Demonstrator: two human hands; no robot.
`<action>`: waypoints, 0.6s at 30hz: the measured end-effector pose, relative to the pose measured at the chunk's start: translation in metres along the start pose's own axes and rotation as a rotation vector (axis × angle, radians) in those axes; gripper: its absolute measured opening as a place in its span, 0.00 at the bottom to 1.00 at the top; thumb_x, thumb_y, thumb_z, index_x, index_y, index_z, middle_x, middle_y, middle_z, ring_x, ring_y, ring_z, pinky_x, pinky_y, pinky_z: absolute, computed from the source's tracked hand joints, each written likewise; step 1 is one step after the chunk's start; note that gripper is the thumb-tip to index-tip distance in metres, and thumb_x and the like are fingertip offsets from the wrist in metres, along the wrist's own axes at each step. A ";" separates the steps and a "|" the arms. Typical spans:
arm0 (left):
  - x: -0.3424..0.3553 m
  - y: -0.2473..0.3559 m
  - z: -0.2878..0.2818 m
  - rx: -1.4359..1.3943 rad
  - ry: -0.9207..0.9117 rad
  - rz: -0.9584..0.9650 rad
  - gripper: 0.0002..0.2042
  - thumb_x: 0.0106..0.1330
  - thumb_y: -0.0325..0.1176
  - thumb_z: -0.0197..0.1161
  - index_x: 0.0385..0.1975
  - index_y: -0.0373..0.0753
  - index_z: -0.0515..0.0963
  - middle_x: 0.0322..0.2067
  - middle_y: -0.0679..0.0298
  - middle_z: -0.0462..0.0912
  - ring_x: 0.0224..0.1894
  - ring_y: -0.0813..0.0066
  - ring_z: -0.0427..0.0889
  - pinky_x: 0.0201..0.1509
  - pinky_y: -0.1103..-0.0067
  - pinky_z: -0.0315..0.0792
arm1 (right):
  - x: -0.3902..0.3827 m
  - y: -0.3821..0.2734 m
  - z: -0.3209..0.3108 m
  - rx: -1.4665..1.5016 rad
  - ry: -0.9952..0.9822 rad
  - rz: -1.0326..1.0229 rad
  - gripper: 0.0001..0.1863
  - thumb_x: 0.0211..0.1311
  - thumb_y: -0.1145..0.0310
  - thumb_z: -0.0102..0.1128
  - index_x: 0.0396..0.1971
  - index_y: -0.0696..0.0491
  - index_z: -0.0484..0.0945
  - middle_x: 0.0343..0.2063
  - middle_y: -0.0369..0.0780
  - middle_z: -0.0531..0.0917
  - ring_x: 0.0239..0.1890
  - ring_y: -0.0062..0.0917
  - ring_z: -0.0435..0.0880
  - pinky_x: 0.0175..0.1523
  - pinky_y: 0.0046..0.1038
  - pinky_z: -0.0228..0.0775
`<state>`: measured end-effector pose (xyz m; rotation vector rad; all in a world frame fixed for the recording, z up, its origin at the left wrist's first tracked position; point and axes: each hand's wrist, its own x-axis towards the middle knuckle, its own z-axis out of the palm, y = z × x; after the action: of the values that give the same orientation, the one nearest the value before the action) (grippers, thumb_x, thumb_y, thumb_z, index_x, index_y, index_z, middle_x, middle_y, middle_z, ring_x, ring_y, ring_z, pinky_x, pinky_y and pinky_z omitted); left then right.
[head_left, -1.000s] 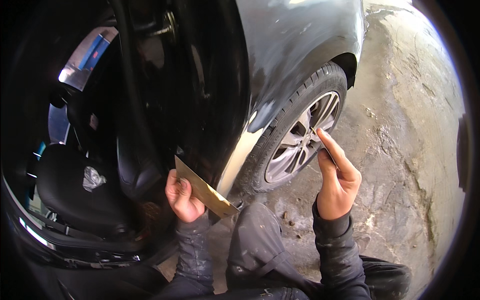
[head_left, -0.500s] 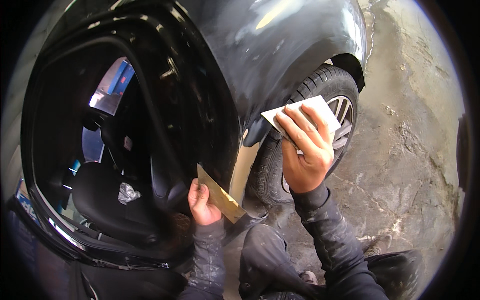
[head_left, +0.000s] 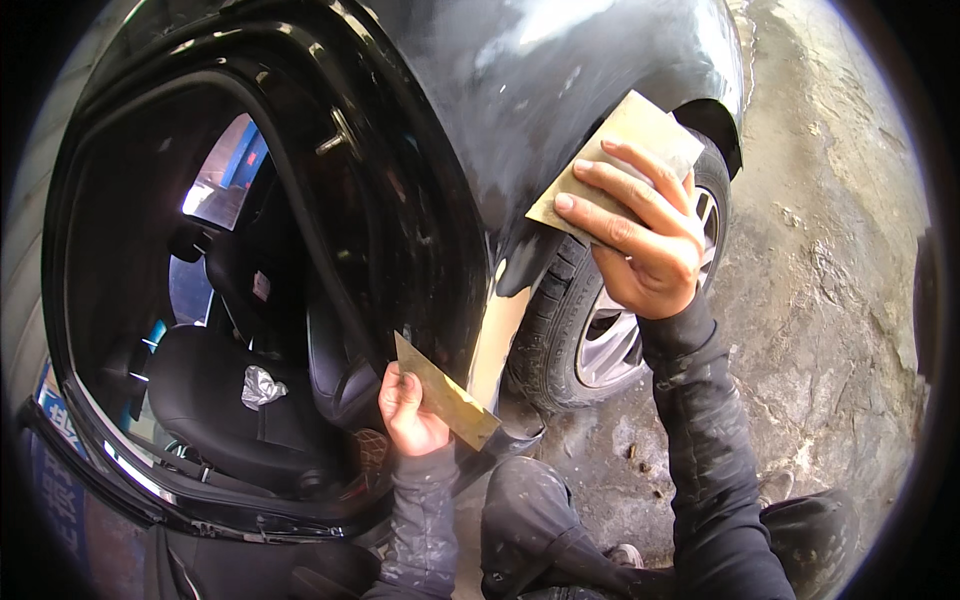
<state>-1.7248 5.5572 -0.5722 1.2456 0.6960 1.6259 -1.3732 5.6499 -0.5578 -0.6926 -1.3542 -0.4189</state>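
Note:
My right hand [head_left: 645,235] grips a flat, rectangular spreader [head_left: 640,130], its fingers laid across the pale face and thumb beneath. It sits over the wheel arch edge of a dark car body panel [head_left: 480,100]; whether it touches the panel I cannot tell. Lower left, my left hand [head_left: 412,410] pinches a thin yellowish metal plate [head_left: 448,402] between thumb and fingers, with the plate slanting down to the right. Between the hands, a beige filler patch [head_left: 497,335] covers the narrow body strip in front of the tyre [head_left: 555,320].
The car's open doorway [head_left: 300,200] fills the left side, showing a dark seat [head_left: 220,400] with a crumpled silvery wad [head_left: 262,387] on it. A spoked wheel rim [head_left: 612,350] stands right of the filler patch. Stained concrete floor [head_left: 800,330] lies at right; my bent knee [head_left: 525,500] is below.
My right hand has moved up and slightly right, and its spreader has tilted to show more of its face. My left hand with the plate has hardly moved.

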 end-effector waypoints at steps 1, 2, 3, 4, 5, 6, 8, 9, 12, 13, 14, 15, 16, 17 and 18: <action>0.000 0.000 0.000 0.001 0.008 -0.003 0.09 0.83 0.27 0.58 0.56 0.35 0.80 0.49 0.60 0.91 0.48 0.72 0.91 0.56 0.76 0.84 | 0.002 0.002 0.000 -0.007 -0.010 0.002 0.31 0.38 0.75 0.71 0.49 0.39 0.94 0.52 0.34 0.91 0.62 0.39 0.86 0.62 0.42 0.68; 0.000 0.000 -0.001 -0.004 -0.002 -0.006 0.09 0.83 0.27 0.58 0.56 0.35 0.79 0.49 0.60 0.91 0.48 0.72 0.91 0.56 0.76 0.84 | 0.004 0.003 0.000 0.000 -0.002 -0.004 0.31 0.38 0.76 0.70 0.49 0.39 0.95 0.52 0.34 0.92 0.62 0.39 0.86 0.62 0.41 0.69; 0.000 0.000 -0.001 -0.008 -0.013 -0.009 0.09 0.83 0.27 0.58 0.56 0.35 0.79 0.49 0.60 0.91 0.48 0.72 0.91 0.56 0.76 0.84 | 0.005 0.005 0.001 -0.003 0.002 -0.021 0.31 0.39 0.76 0.70 0.49 0.39 0.95 0.51 0.34 0.92 0.61 0.39 0.86 0.62 0.41 0.69; 0.000 0.000 -0.001 -0.020 -0.022 -0.007 0.09 0.83 0.27 0.58 0.56 0.35 0.79 0.49 0.60 0.91 0.48 0.72 0.91 0.56 0.76 0.84 | 0.006 0.006 0.001 -0.005 0.010 -0.024 0.30 0.39 0.76 0.70 0.48 0.39 0.95 0.51 0.34 0.92 0.61 0.39 0.86 0.61 0.40 0.69; 0.000 0.001 -0.002 -0.013 -0.010 -0.012 0.09 0.83 0.28 0.59 0.56 0.35 0.79 0.49 0.60 0.91 0.48 0.71 0.91 0.56 0.76 0.84 | 0.006 0.008 0.002 0.012 -0.001 -0.024 0.30 0.39 0.76 0.70 0.48 0.39 0.95 0.51 0.34 0.92 0.60 0.38 0.87 0.61 0.40 0.70; 0.000 0.001 -0.002 -0.014 0.006 -0.014 0.09 0.83 0.28 0.59 0.56 0.35 0.79 0.50 0.60 0.91 0.48 0.71 0.91 0.56 0.76 0.84 | 0.006 0.010 0.003 0.029 -0.004 -0.022 0.30 0.39 0.76 0.70 0.48 0.39 0.95 0.51 0.34 0.92 0.60 0.38 0.87 0.61 0.40 0.70; 0.001 0.001 -0.003 -0.004 0.009 -0.016 0.09 0.83 0.28 0.59 0.56 0.35 0.79 0.50 0.59 0.91 0.49 0.71 0.92 0.55 0.76 0.85 | 0.005 0.012 0.006 0.041 -0.001 -0.024 0.29 0.40 0.77 0.70 0.48 0.39 0.95 0.51 0.34 0.92 0.59 0.38 0.87 0.61 0.40 0.71; 0.001 0.001 -0.004 0.006 -0.001 -0.015 0.09 0.83 0.28 0.59 0.56 0.35 0.79 0.51 0.59 0.91 0.49 0.70 0.92 0.55 0.75 0.85 | 0.004 0.013 0.007 0.037 0.004 -0.028 0.29 0.40 0.77 0.70 0.48 0.39 0.95 0.51 0.34 0.92 0.59 0.38 0.87 0.61 0.39 0.71; 0.001 0.002 -0.007 0.019 -0.037 -0.023 0.10 0.83 0.28 0.59 0.57 0.35 0.80 0.52 0.59 0.91 0.49 0.70 0.92 0.55 0.74 0.86 | 0.001 0.014 0.011 0.009 0.016 -0.034 0.28 0.42 0.77 0.70 0.48 0.40 0.95 0.51 0.34 0.92 0.59 0.38 0.87 0.60 0.39 0.72; 0.001 0.002 -0.007 0.018 -0.052 -0.023 0.10 0.83 0.28 0.59 0.58 0.35 0.80 0.52 0.59 0.91 0.49 0.70 0.92 0.55 0.74 0.87 | -0.001 0.014 0.012 -0.004 0.021 -0.038 0.28 0.42 0.77 0.70 0.48 0.39 0.95 0.51 0.34 0.92 0.59 0.38 0.87 0.60 0.39 0.72; 0.001 0.002 -0.007 0.013 -0.049 -0.022 0.10 0.83 0.28 0.59 0.58 0.36 0.80 0.53 0.58 0.91 0.50 0.69 0.92 0.55 0.74 0.87 | -0.003 0.014 0.012 -0.005 0.018 -0.038 0.28 0.43 0.76 0.70 0.48 0.39 0.95 0.51 0.34 0.92 0.59 0.38 0.87 0.60 0.39 0.73; 0.001 0.002 -0.007 0.008 -0.046 -0.020 0.11 0.83 0.28 0.59 0.59 0.36 0.80 0.53 0.58 0.91 0.50 0.69 0.92 0.55 0.74 0.87 | -0.005 0.013 0.013 -0.007 0.015 -0.038 0.28 0.43 0.76 0.70 0.48 0.39 0.95 0.51 0.33 0.92 0.59 0.37 0.87 0.59 0.38 0.73; 0.000 0.002 -0.006 0.002 -0.046 -0.017 0.11 0.83 0.28 0.59 0.59 0.36 0.80 0.54 0.58 0.91 0.50 0.69 0.92 0.55 0.73 0.87 | -0.007 0.013 0.012 -0.016 -0.003 -0.022 0.27 0.44 0.76 0.71 0.48 0.39 0.95 0.51 0.33 0.92 0.59 0.37 0.87 0.59 0.38 0.73; 0.000 0.003 -0.005 -0.025 -0.077 -0.016 0.12 0.83 0.27 0.58 0.60 0.37 0.81 0.56 0.58 0.91 0.52 0.68 0.92 0.57 0.72 0.87 | -0.009 0.012 0.013 -0.012 0.008 -0.034 0.27 0.45 0.76 0.71 0.48 0.39 0.94 0.51 0.33 0.92 0.59 0.37 0.87 0.59 0.38 0.73; 0.000 0.003 -0.003 -0.006 -0.076 -0.013 0.12 0.83 0.27 0.58 0.61 0.37 0.81 0.56 0.58 0.90 0.53 0.68 0.92 0.57 0.72 0.87 | -0.013 0.011 0.013 -0.003 0.012 -0.037 0.27 0.45 0.76 0.71 0.49 0.39 0.94 0.52 0.32 0.92 0.59 0.37 0.87 0.59 0.38 0.73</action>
<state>-1.7291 5.5567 -0.5704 1.2895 0.6506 1.5610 -1.3780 5.6650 -0.5716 -0.6676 -1.3564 -0.4538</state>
